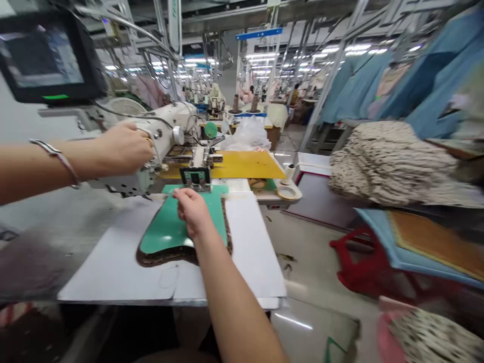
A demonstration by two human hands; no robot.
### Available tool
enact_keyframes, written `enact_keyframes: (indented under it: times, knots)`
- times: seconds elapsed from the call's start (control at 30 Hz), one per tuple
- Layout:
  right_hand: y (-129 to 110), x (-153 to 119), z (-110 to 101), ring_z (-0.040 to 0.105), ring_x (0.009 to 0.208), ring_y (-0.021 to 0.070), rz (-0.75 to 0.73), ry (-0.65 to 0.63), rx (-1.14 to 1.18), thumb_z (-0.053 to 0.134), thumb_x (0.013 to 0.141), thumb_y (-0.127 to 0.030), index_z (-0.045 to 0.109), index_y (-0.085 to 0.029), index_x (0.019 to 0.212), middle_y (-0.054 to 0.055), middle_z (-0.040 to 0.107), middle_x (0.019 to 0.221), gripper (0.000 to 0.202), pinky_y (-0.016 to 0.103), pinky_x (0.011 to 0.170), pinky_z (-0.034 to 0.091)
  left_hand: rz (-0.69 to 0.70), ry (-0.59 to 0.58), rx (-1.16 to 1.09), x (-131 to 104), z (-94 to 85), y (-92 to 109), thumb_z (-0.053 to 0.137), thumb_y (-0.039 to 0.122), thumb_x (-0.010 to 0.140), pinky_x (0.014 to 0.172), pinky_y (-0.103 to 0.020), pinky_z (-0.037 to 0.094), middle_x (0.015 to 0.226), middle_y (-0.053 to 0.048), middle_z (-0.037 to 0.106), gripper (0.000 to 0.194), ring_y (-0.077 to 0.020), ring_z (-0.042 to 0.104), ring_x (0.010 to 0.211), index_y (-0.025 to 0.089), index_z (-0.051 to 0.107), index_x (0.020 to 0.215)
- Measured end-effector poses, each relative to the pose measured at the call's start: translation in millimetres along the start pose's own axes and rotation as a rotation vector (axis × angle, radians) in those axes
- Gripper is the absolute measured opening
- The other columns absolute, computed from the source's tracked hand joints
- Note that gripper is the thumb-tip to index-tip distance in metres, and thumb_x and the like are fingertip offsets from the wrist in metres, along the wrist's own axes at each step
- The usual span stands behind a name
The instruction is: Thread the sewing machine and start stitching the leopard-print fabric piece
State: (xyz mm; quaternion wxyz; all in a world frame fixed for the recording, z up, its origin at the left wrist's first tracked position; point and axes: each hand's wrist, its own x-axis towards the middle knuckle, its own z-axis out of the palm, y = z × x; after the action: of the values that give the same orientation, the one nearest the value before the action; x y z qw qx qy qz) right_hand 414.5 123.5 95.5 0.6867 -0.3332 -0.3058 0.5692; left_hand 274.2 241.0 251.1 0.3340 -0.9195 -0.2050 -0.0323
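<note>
My right hand (192,210) presses flat on a green template (166,229) that lies over a dark patterned fabric piece (166,257) on the white work table (113,272). The template's far end sits under the metal clamp (195,176) of a white sewing machine (166,131). My left hand (124,148), with a bracelet on the wrist, is curled against the machine's head near its front; whether it grips a part there is hidden by the fingers.
A dark screen (45,58) hangs at the upper left. A yellow plate (242,164) and a tape roll (286,192) lie beyond the machine. A stack of patterned fabric (393,161) and a red stool (359,262) stand at the right. Blue garments (434,75) hang above them.
</note>
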Motion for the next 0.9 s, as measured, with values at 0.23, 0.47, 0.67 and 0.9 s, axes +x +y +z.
enact_keyframes:
  times: [0.23, 0.47, 0.67, 0.9]
  knots:
    - [4, -3, 0, 0.029, 0.039, 0.0048, -0.035, -0.080, 0.003, 0.075, 0.068, -0.047, 0.057, -0.021, 0.066, -0.012, 0.039, 0.044, 0.032, 0.022, 0.041, 0.016, 0.097, -0.246, 0.209, 12, -26.5, 11, 0.054, -0.001, 0.078, 0.077, -0.028, 0.034, 0.077, -0.005, 0.067, 0.018, -0.0160, 0.044, 0.076, 0.008, 0.068, 0.072]
    - [1, -5, 5, 0.029, 0.039, 0.0051, -0.023, -0.075, 0.007, 0.070, 0.076, -0.038, 0.056, -0.021, 0.065, -0.011, 0.040, 0.044, 0.024, 0.022, 0.042, 0.018, 0.209, -0.289, 0.245, 11, -20.9, -2, 0.047, 0.006, 0.086, 0.084, -0.032, 0.040, 0.085, -0.008, 0.067, 0.020, -0.0187, 0.049, 0.084, 0.006, 0.067, 0.085]
    - [0, -6, 7, 0.029, 0.039, 0.0050, -0.032, -0.080, 0.019, 0.068, 0.075, -0.038, 0.057, -0.020, 0.066, -0.012, 0.040, 0.044, 0.023, 0.022, 0.042, 0.019, 0.215, -0.279, 0.263, 6, -21.8, 5, 0.045, 0.007, 0.089, 0.084, -0.030, 0.039, 0.087, -0.009, 0.066, 0.022, -0.0186, 0.049, 0.085, 0.004, 0.067, 0.092]
    - [1, -5, 4, 0.046, 0.051, 0.0065, -0.034, 0.009, 0.200, 0.080, 0.060, -0.045, 0.055, -0.020, 0.068, -0.009, 0.050, 0.056, 0.036, 0.016, 0.046, 0.034, 0.140, -0.245, 0.203, -6, -41.7, 30, 0.048, -0.002, 0.085, 0.067, -0.025, 0.033, 0.067, -0.004, 0.065, 0.020, -0.0136, 0.042, 0.061, 0.006, 0.065, 0.082]
